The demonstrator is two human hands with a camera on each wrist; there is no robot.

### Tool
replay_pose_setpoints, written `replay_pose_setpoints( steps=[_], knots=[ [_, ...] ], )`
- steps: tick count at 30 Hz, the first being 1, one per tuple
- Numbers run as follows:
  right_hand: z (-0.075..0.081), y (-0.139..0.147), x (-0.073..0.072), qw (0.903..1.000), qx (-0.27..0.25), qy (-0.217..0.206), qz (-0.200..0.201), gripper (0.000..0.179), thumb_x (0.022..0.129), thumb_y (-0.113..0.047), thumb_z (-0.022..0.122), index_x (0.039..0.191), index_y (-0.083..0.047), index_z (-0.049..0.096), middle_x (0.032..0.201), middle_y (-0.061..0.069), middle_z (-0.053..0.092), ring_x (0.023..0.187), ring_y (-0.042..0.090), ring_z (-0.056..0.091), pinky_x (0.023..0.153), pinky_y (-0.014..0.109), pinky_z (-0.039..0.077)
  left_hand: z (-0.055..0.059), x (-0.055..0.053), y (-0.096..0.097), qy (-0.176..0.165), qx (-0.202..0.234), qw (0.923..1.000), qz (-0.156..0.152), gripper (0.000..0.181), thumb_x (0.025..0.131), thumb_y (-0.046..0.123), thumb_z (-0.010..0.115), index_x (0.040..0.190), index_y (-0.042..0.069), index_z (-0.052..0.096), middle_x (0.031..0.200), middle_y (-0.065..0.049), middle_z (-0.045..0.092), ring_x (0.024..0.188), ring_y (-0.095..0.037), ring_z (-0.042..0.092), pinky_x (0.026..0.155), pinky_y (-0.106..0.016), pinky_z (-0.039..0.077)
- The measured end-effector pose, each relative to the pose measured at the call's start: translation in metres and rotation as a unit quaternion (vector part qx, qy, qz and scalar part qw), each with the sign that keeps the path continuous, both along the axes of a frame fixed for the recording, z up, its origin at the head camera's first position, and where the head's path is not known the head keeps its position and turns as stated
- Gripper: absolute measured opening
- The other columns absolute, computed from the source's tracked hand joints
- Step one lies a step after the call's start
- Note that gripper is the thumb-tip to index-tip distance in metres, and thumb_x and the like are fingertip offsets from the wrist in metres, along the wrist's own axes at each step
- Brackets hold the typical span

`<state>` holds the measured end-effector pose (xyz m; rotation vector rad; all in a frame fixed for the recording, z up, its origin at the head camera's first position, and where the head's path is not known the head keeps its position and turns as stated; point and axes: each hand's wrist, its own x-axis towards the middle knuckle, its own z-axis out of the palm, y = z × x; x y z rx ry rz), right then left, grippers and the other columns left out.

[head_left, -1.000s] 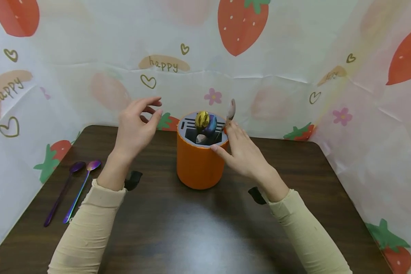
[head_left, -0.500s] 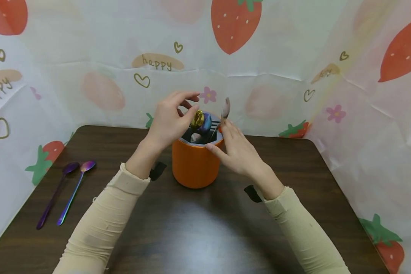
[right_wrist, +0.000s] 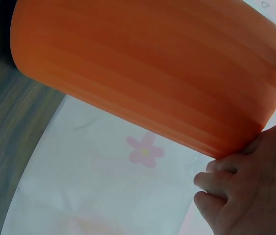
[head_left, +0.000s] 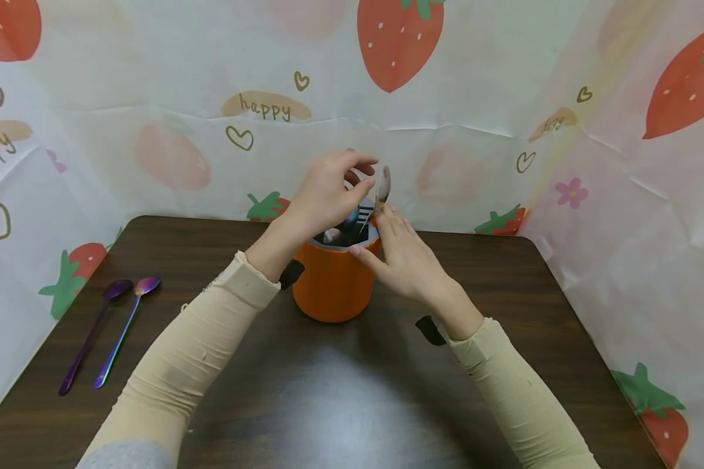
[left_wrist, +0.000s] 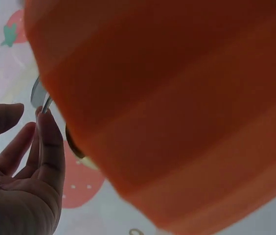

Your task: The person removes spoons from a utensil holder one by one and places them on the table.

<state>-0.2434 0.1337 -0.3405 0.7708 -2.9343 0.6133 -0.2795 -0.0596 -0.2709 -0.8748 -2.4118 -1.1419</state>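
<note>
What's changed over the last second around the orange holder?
The left hand swept in from the left and now hovers over the orange holder, fingertips by the silver spoon. The right hand stayed on the rim; both purple spoons stayed on the table.

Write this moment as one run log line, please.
left hand: over orange holder, fingers by silver spoon | right hand: steadies holder rim | two purple spoons: lying on table

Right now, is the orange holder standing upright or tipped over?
Upright. The orange holder stands on its base on the table, opening upward, with a spoon sticking up from it.
</note>
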Motion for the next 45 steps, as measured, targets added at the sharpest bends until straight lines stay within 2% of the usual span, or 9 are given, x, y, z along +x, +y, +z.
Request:
replay_pose_setpoints(
  steps=[7, 14, 19, 23, 27, 32, 39, 45],
  knots=[
    [0.001, -0.001, 0.0, 1.0, -0.004, 0.002, 0.003, 0.095, 0.104, -0.07, 0.037, 0.167, -0.011, -0.001, 0.174, 0.01, 0.001, 0.161, 0.025, 0.002, 0.13, 0.045, 0.006, 0.004, -0.005, 0.008, -0.062, -0.007, 0.998, -0.011, 0.037, 0.104, 0.015, 0.064, 0.14, 0.008, 0.065, 0.126, -0.007, 0.071, 0.102, -0.02, 0.07, 0.086, -0.032, 0.058],
    [0.0, 0.0, 0.0, 0.9998, -0.013, 0.014, 0.012, 0.094, 0.104, -0.069, 0.038, 0.167, -0.013, -0.002, 0.175, 0.007, 0.001, 0.161, 0.024, 0.004, 0.13, 0.047, 0.007, 0.004, -0.007, 0.011, -0.105, 0.025, 0.994, -0.018, 0.034, 0.105, 0.011, 0.062, 0.139, 0.007, 0.065, 0.125, -0.009, 0.07, 0.106, -0.024, 0.071, 0.089, -0.034, 0.059],
    [0.0, -0.001, 0.001, 0.9998, -0.009, 0.009, 0.012, 0.094, 0.104, -0.07, 0.037, 0.167, -0.012, -0.001, 0.175, 0.008, 0.002, 0.161, 0.024, 0.004, 0.13, 0.046, 0.007, 0.001, -0.008, 0.009, -0.136, 0.071, 0.9879, -0.025, 0.033, 0.105, 0.008, 0.062, 0.138, 0.006, 0.065, 0.123, -0.011, 0.069, 0.101, -0.024, 0.071, 0.084, -0.032, 0.062],
    [0.0, -0.002, 0.001, 0.9999, -0.009, 0.007, 0.01, 0.093, 0.104, -0.07, 0.036, 0.167, -0.013, -0.003, 0.175, 0.008, 0.001, 0.161, 0.024, 0.004, 0.13, 0.045, 0.006, -0.002, -0.007, 0.005, -0.139, 0.103, 0.9845, -0.031, 0.033, 0.105, 0.007, 0.062, 0.137, 0.005, 0.066, 0.121, -0.011, 0.069, 0.097, -0.023, 0.072, 0.079, -0.03, 0.062],
    [0.0, -0.001, 0.001, 1.0, -0.005, 0.0, 0.002, 0.095, 0.103, -0.071, 0.036, 0.167, -0.011, 0.001, 0.175, 0.008, 0.001, 0.161, 0.024, 0.003, 0.13, 0.043, 0.006, -0.003, -0.003, 0.0, -0.144, 0.132, 0.98, -0.035, 0.033, 0.104, 0.006, 0.062, 0.137, 0.004, 0.067, 0.12, -0.012, 0.068, 0.096, -0.023, 0.071, 0.079, -0.032, 0.063],
    [0.001, -0.001, 0.003, 0.9999, 0.004, -0.006, -0.007, 0.097, 0.102, -0.074, 0.033, 0.167, -0.008, 0.005, 0.175, 0.008, -0.001, 0.161, 0.023, 0.002, 0.13, 0.044, 0.006, -0.006, 0.0, -0.007, -0.146, 0.163, 0.9753, -0.028, 0.032, 0.104, 0.006, 0.062, 0.135, 0.006, 0.068, 0.12, -0.012, 0.068, 0.096, -0.023, 0.07, 0.079, -0.032, 0.063],
    [0.001, -0.001, 0.003, 1.0, -0.001, -0.005, -0.007, 0.097, 0.102, -0.075, 0.033, 0.167, -0.007, 0.008, 0.175, 0.006, -0.003, 0.161, 0.024, 0.002, 0.13, 0.044, 0.006, -0.008, 0.007, -0.015, -0.127, 0.209, 0.9689, -0.036, 0.031, 0.103, 0.003, 0.063, 0.134, 0.003, 0.068, 0.124, -0.014, 0.067, 0.098, -0.026, 0.07, 0.08, -0.032, 0.063],
    [0.0, -0.002, 0.002, 0.9999, -0.002, -0.006, -0.009, 0.097, 0.102, -0.075, 0.033, 0.168, -0.008, 0.008, 0.175, 0.006, -0.003, 0.161, 0.023, 0.002, 0.13, 0.044, 0.005, -0.007, 0.011, -0.019, -0.106, 0.253, 0.9605, -0.047, 0.03, 0.102, -0.001, 0.062, 0.132, -0.001, 0.066, 0.119, -0.017, 0.065, 0.098, -0.027, 0.069, 0.08, -0.033, 0.063]
  ],
)
